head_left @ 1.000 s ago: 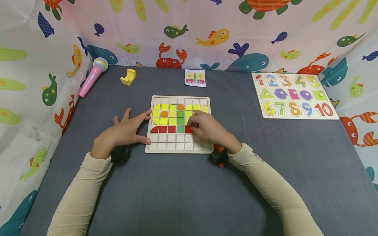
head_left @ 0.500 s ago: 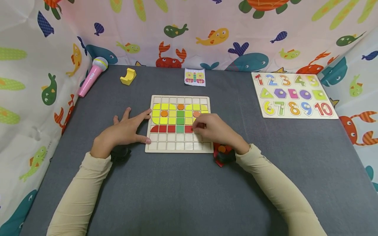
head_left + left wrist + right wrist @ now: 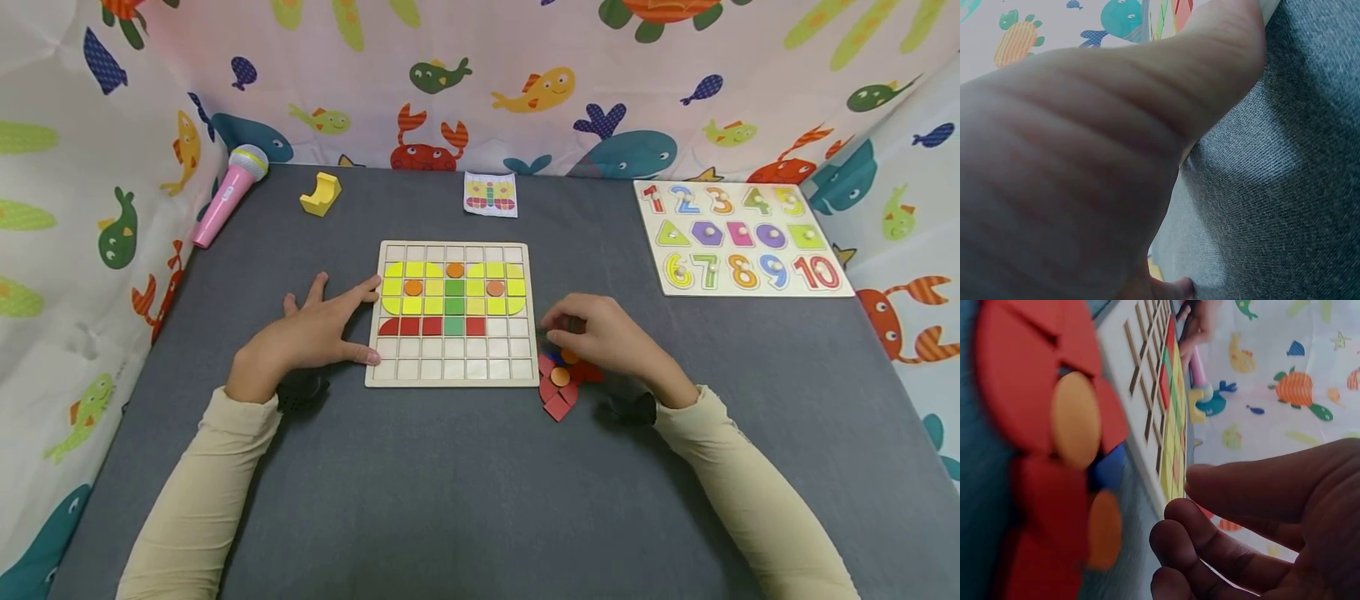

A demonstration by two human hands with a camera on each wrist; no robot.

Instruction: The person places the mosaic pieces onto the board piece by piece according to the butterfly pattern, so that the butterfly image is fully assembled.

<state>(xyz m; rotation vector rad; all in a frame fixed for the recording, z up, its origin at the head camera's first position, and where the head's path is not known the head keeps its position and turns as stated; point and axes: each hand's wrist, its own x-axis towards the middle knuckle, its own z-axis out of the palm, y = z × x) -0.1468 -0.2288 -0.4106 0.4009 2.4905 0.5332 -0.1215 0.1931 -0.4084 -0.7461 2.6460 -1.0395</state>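
A wooden grid board [image 3: 450, 383] lies on the grey cloth, with yellow [image 3: 434, 306], green [image 3: 454, 306], orange and red tiles [image 3: 409, 326] set in its cells. My left hand [image 3: 300, 337] has its fingers spread, with fingertips and thumb touching the board's left edge. Just off the right edge, my right hand [image 3: 607, 333] hovers over a loose pile of red pieces [image 3: 557, 407], orange discs [image 3: 1076, 419] and a blue piece [image 3: 1109, 467]. Its fingers are loosely bent; the right wrist view shows nothing between thumb and fingertips. The hand partly covers the pile in the head view.
A small pattern card [image 3: 491, 195] lies behind the board. At the back right sits a number-and-shape puzzle board [image 3: 744, 239]. A yellow curved block [image 3: 321, 195] and a pink toy microphone [image 3: 230, 196] are at the back left. Printed cloth [image 3: 517, 50] encloses the table.
My right hand has left the red row on the board and moved right to the pile, uncovering the tiles there. The red row looks the same. My left hand stays at the board's edge.
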